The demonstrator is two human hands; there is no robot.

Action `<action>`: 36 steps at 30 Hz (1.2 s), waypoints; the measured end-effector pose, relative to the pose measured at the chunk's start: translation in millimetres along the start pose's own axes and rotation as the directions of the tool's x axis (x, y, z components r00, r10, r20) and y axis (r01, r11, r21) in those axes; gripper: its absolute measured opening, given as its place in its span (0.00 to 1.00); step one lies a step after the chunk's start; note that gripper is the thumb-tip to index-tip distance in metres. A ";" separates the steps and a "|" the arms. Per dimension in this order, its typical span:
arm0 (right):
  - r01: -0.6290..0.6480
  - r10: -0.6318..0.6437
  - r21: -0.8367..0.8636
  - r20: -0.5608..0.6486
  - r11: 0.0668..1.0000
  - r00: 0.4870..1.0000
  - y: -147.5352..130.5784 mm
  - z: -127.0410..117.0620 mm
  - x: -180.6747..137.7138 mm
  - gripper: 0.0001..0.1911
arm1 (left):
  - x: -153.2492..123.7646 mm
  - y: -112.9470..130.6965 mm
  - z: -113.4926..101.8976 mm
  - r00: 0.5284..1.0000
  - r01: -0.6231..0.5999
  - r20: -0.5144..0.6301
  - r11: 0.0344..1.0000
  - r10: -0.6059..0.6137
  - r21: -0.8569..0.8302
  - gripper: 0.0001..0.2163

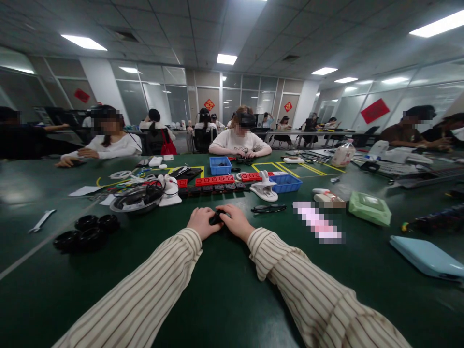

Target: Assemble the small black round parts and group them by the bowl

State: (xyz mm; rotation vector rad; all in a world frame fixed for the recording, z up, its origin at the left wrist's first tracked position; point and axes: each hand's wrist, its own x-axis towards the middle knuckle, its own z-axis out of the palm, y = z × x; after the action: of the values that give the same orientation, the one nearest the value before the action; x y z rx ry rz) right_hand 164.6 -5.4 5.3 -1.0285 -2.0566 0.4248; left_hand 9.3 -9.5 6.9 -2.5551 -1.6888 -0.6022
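Observation:
Both of my hands meet above the green tabletop in the middle of the view. My left hand (201, 222) has its fingers curled round one side of a small black object (216, 217). From the other side, my right hand (237, 220) closes on the same object. Fingers cover most of it, so its exact kind does not show. A pair of dark-framed glasses (268, 209) lies just right of my right hand. Beyond my hands runs a row of red and black socket-like blocks (215, 180), with a white clip stand (266, 187) beside it.
Several black round cups (90, 237) and a wrench (42, 220) lie left. Behind them is a metal bowl of cables (137, 200). Blue bins (220, 166) stand farther back. Rightward are a green wipes pack (369, 208) and a light-blue case (426, 256). A co-worker (241, 137) sits opposite.

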 end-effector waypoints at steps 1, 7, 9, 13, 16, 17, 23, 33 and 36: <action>-0.001 0.001 -0.004 -0.005 1.000 1.000 0.1 0.5 -0.2 0.14 | 0.1 -0.2 -0.3 1.000 0.003 -0.003 1.000 -0.003 -0.006 0.17; -0.095 0.088 -0.097 -0.076 0.991 0.993 0.1 2.5 1.6 0.19 | 2.6 1.0 -0.1 0.999 0.041 -0.011 0.999 -0.041 -0.016 0.20; -0.113 0.103 -0.119 -0.089 0.986 0.991 1.1 2.1 3.0 0.17 | 3.6 1.9 1.3 0.999 0.031 0.015 0.999 -0.031 0.008 0.19; -0.070 0.064 -0.081 -0.070 0.994 0.995 2.6 0.6 4.8 0.12 | 5.2 1.1 2.7 0.999 0.030 0.031 1.000 -0.030 0.008 0.16; -0.015 0.014 -0.012 -0.021 1.000 1.000 2.1 -0.2 4.5 0.08 | 5.2 -1.7 2.6 0.999 0.015 0.050 0.999 -0.013 -0.051 0.14; -0.005 0.005 0.006 -0.005 1.000 1.000 1.8 -0.4 4.1 0.09 | 5.0 -2.6 2.6 0.999 0.009 0.054 0.998 -0.005 -0.062 0.15; -0.001 0.001 -0.007 0.006 1.000 1.000 -2.0 -0.7 -0.3 0.21 | 2.1 -1.0 1.9 1.000 0.017 0.026 0.999 -0.015 -0.049 0.26; -0.142 0.122 -0.142 -0.137 0.980 0.983 3.0 3.4 3.3 0.16 | 2.0 10.3 0.5 0.992 0.097 -0.087 0.994 -0.092 0.055 0.18; -0.091 0.077 -0.124 -0.113 0.988 0.991 4.6 2.3 5.6 0.13 | 6.0 3.5 2.5 0.993 0.076 -0.092 0.997 -0.075 0.004 0.18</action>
State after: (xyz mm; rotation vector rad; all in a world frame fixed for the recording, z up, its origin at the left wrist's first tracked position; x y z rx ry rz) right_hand 163.2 1.9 3.9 -1.1927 -1.9701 0.2750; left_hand 15.2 -5.1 7.2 -2.4270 -1.7605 -0.7047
